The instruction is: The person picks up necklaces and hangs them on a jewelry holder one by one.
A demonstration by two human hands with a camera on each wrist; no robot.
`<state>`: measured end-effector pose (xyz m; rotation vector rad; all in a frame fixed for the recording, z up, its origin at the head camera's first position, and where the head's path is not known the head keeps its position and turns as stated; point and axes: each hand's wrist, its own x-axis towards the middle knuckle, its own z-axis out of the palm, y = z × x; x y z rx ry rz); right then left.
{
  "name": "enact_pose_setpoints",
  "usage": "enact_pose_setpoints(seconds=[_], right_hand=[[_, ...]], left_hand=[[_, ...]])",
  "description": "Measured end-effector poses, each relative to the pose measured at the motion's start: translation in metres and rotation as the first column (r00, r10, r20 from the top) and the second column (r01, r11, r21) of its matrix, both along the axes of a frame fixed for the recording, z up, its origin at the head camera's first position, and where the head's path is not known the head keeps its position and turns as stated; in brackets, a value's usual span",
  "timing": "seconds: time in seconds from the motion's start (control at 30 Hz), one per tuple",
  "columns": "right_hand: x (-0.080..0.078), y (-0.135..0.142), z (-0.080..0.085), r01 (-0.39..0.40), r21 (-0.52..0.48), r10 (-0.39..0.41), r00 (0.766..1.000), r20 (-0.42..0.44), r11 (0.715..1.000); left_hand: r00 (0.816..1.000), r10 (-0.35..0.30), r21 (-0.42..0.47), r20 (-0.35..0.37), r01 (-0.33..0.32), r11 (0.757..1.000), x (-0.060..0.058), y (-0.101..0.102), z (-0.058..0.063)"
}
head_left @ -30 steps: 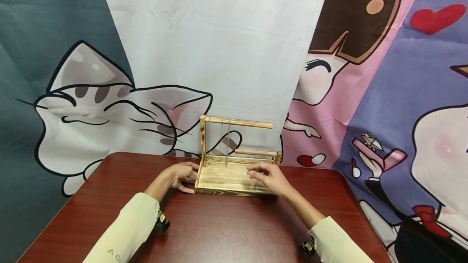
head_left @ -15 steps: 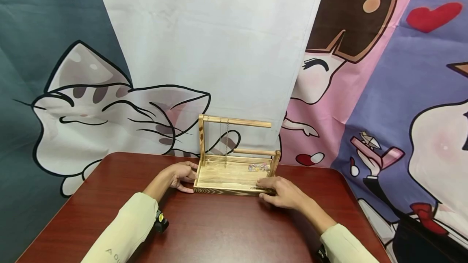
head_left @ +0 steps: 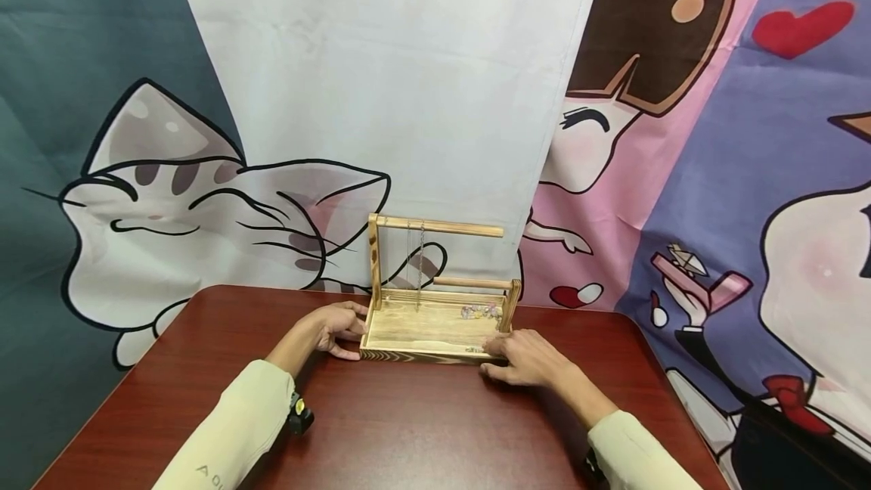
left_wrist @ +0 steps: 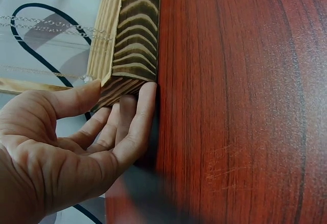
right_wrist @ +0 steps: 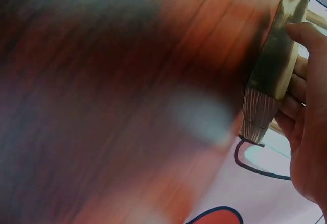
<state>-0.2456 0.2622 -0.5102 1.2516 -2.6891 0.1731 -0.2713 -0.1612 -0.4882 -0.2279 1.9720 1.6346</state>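
A wooden jewelry stand (head_left: 408, 333) with a shallow tray sits on the table; thin chains (head_left: 420, 267) hang from its upper bar. Small shiny pieces (head_left: 480, 311) lie in the tray's right part, too small to name. My left hand (head_left: 338, 327) holds the stand's left end. In the left wrist view, its thumb touches the top rim while the fingers lie against the end face. My right hand (head_left: 527, 358) grips the tray's front wall near the right corner, thumb outside. Its fingers reach over or behind the wall, partly hidden in the right wrist view.
The stand rises at the back left in a tall post (head_left: 376, 263), with a lower bar (head_left: 472, 282) at the back right. A dark red table (head_left: 408, 429) spreads in front. Behind hangs a printed cartoon cloth (head_left: 422, 97).
My right hand has moved from over the tray's right part to its front right corner, uncovering the small shiny pieces. My left hand has stayed at the left end.
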Motion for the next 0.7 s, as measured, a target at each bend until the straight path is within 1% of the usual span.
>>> enact_pose_setpoints(seconds=[0.13,0.3,0.43,0.57,0.7], right_hand=[[-0.001,-0.003,0.0,0.005,0.034,-0.006,1.0,0.014,0.999],[-0.002,-0.012,-0.001,0.023,0.072,-0.028,0.997,0.073,0.997],[-0.006,-0.024,-0.004,0.019,0.054,-0.026,0.991,0.135,0.998],[-0.01,-0.037,-0.006,0.033,0.028,-0.039,0.973,0.229,0.999],[-0.012,-0.051,-0.008,0.05,0.033,-0.057,0.953,0.298,0.998]], left_hand=[[1.0,0.002,0.003,0.004,-0.002,1.0,-0.001,0.0,0.0],[1.0,0.014,0.003,0.009,-0.014,1.0,-0.002,0.0,-0.003],[1.0,0.021,0.0,0.009,-0.021,1.0,-0.002,-0.001,-0.003],[1.0,0.022,0.001,0.006,-0.022,1.0,-0.002,-0.001,-0.003],[1.0,0.021,0.003,0.003,-0.021,1.0,-0.002,-0.001,-0.003]])
